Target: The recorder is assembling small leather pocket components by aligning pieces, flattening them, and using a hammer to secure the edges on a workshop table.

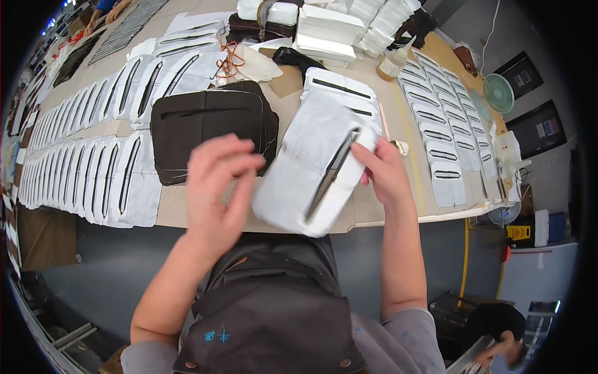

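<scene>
A white panel with a long dark slit [305,156] is tilted above the table's front edge. My right hand [383,165] pinches its right edge near the upper end of the slit, thumb on top. Just left of the panel my left hand [218,187] hovers, fingers apart and slightly blurred, holding nothing. Behind that hand lies a stack of dark brown fabric panels [208,131], the top one with a slit and loose threads at the edges. Further white slit panels [339,87] lie partly behind the held one.
Overlapping rows of white slit panels cover the table's left [131,181] and right [436,134]. White stacks [327,34], orange cord [230,62] and a bottle of amber liquid [393,65] stand farther back. A green fan [498,93] is at right. Another person's hands [103,15] show far left.
</scene>
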Demonstrator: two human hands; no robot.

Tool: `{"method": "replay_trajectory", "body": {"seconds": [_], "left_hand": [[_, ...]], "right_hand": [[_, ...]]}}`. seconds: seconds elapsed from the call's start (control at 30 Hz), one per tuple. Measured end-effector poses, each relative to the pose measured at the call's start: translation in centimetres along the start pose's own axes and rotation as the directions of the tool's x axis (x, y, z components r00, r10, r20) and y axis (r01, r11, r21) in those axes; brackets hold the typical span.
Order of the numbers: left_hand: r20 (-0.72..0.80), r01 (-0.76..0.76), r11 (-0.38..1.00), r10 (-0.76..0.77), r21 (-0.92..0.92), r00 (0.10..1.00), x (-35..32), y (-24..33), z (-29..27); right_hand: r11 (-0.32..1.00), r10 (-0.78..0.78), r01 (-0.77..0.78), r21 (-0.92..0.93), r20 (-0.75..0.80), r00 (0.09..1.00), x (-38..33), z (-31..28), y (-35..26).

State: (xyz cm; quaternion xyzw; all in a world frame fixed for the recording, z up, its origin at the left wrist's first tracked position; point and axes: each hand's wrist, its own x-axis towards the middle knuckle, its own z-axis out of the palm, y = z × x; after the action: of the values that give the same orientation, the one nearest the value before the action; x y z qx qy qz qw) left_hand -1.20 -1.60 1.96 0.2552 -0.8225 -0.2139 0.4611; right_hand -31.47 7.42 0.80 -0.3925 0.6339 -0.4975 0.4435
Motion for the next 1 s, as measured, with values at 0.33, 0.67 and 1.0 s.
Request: {"method": "replay_trajectory", "body": {"seconds": [0.33,0.67,1.0], "left_hand": [[0.315,0.004,1.000,-0.003,-0.001,0.949,-3.6,-1.6,5.9],[0.411,-0.014,0.997,-0.020,0.080,0.911,-3.8,-0.9,6.6],[0.287,-0.095,0.994,0.074,0.058,0.955,-5.0,-1.1,7.1]], "right_hand": [[0.884,0.354,-0.377,-0.276,-0.132,0.926,-10.5,1.3,2.2],[0.795,-0.249,0.245,-0.555,0.070,0.966,-5.8,5.9,0.7],[0.708,0.023,0.064,-0.704,0.113,0.993,-2.9,6.6,0.2]]}}
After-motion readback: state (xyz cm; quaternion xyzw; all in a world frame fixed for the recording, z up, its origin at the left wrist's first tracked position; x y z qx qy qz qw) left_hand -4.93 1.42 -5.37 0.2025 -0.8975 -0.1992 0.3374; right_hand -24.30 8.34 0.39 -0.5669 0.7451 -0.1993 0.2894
